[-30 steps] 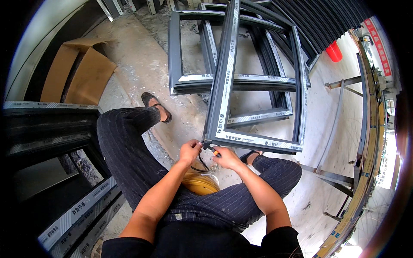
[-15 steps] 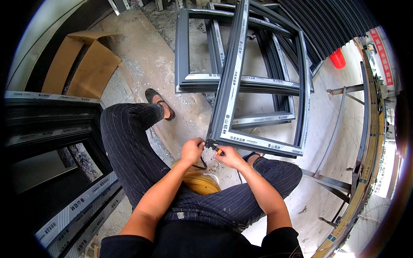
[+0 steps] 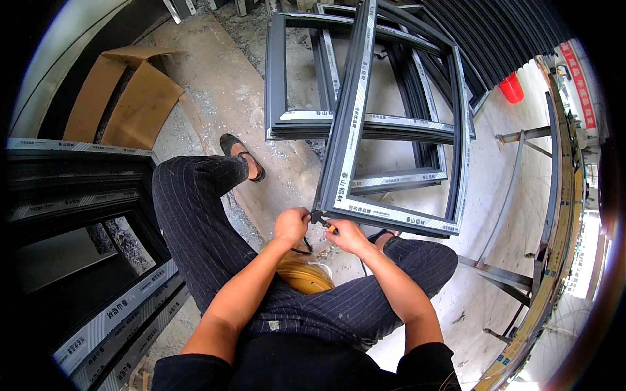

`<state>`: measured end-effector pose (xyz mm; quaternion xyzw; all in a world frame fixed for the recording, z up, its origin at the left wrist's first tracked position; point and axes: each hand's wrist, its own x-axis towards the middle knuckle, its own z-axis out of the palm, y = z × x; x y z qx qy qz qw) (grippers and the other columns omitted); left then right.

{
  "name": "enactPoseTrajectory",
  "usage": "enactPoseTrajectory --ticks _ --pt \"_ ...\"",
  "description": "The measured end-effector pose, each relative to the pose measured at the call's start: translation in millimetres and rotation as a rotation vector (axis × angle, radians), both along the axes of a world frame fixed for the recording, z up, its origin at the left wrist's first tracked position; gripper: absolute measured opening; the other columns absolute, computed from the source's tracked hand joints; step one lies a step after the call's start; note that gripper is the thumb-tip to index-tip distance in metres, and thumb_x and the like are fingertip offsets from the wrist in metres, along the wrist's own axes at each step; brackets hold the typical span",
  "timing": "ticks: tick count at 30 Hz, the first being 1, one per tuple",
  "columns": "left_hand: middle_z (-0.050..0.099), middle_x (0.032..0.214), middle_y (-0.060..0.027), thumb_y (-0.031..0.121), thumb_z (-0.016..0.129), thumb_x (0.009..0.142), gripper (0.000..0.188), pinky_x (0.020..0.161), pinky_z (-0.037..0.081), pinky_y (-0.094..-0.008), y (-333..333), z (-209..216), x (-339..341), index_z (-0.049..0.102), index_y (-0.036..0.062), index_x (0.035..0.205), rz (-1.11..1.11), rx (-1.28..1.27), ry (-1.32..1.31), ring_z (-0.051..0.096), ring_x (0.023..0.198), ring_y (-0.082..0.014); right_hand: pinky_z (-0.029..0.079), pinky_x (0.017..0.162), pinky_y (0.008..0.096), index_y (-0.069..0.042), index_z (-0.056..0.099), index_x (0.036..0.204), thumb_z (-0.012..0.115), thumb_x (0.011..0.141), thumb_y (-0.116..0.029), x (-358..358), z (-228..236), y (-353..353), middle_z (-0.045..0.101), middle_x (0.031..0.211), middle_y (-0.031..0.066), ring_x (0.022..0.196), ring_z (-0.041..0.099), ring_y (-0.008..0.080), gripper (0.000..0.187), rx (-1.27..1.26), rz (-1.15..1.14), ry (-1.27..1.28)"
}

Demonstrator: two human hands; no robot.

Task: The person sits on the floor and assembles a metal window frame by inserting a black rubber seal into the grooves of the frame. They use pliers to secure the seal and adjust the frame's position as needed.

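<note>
My right hand (image 3: 347, 236) is closed round a hand tool (image 3: 333, 229) with an orange and black handle. Its dark head lies against the lower left corner of a dark grey window frame (image 3: 391, 217) covered with printed white film. Whether it is pliers or a cutter is too small to tell. Just left of that corner, my left hand (image 3: 292, 225) is closed with the fingertips pinched. A thin black strip (image 3: 307, 247) shows below it; what the fingertips grip is hidden. Under my forearms, between my legs, sits a round yellow object (image 3: 305, 279).
More window frames (image 3: 300, 124) lie stacked behind this one. Others (image 3: 117, 313) stand at my left. An opened cardboard box (image 3: 140, 107) is at the far left. A red bucket (image 3: 512, 88) and a metal rack (image 3: 521, 280) are on the right.
The tool in my right hand has shifted slightly, and more of its dark head shows at the frame corner. My left hand has barely moved.
</note>
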<state>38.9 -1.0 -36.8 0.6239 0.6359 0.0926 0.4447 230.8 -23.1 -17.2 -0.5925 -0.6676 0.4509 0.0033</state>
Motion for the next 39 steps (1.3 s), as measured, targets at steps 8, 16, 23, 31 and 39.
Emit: enactPoseTrajectory --ticks 8,16,23,31,39 --pt "0.065 0.081 -0.0154 0.025 0.06 0.081 0.021 0.07 0.048 -0.0422 2 1 2 0.067 0.0091 0.091 0.025 -0.087 0.021 0.062 0.079 -0.0345 0.048 0.071 0.0445 -0.006 0.064 0.09 0.062 0.08 -0.033 -8 16 3 0.064 0.08 0.0192 0.08 0.061 0.0379 0.029 0.055 0.034 -0.193" --pt "0.066 0.077 -0.0131 0.024 0.059 0.083 0.021 0.068 0.048 -0.0376 4 -16 -10 0.068 0.006 0.087 0.148 -0.152 -0.103 0.063 0.073 -0.0276 0.049 0.072 0.0418 -0.005 0.062 0.089 0.061 0.081 -0.034 9 43 -29 0.064 0.085 0.0173 0.083 0.062 0.0344 0.03 -0.063 0.151 -0.242" --pt "0.063 0.069 -0.0074 0.024 0.059 0.089 0.027 0.057 0.046 -0.0287 -3 -44 -8 0.061 -0.0033 0.091 0.262 -0.278 -0.317 0.058 0.059 -0.0137 0.046 0.074 0.0395 -0.001 0.058 0.098 0.064 0.08 -0.041 63 112 9 0.061 0.088 0.0179 0.086 0.06 0.0329 0.044 0.118 -0.288 -0.062" --pt "0.063 0.075 -0.0042 0.025 0.058 0.09 0.025 0.056 0.044 -0.0254 7 -36 7 0.062 0.0014 0.095 0.305 -0.365 -0.494 0.059 0.063 -0.0113 0.044 0.085 0.042 -0.006 0.057 0.096 0.069 0.064 -0.016 136 52 102 0.059 0.099 0.0134 0.101 0.054 0.0306 0.036 0.348 -0.054 -0.659" --pt "0.064 0.075 -0.0035 0.02 0.056 0.092 0.02 0.056 0.044 -0.0226 13 -27 12 0.063 0.0007 0.093 0.417 -0.516 -0.622 0.059 0.064 -0.0098 0.044 0.085 0.0413 -0.01 0.062 0.095 0.068 0.069 -0.012 82 -58 156 0.06 0.103 0.0089 0.103 0.054 0.0259 0.028 0.331 0.182 -0.576"
